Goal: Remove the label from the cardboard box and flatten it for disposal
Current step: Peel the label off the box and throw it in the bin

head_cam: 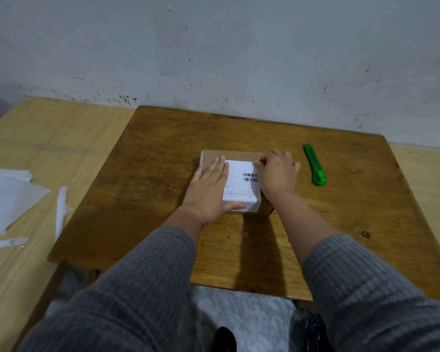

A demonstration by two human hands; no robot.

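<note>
Grey sleeves (127,283) lead to my left hand (208,189) pressing flat on the cardboard box (235,154) while my right hand (277,174) pinches the label (239,184) corner.

A pale grey-white wall (239,52) rises beyond the fingertips, scuffed and speckled with dark marks, thickest along its base to the far left of the hands. Under the hands stands a dark brown wooden table (158,174) with visible grain, knots and worn patches, its far edge against the wall; a lighter wooden surface (36,138) adjoins it out past the left hand, and a strip of similar pale wood (427,179) shows past the right hand. Nearer than the wrists, below the table's near edge, a grey mottled floor (249,308) shows, and the light is dim and even.
</note>
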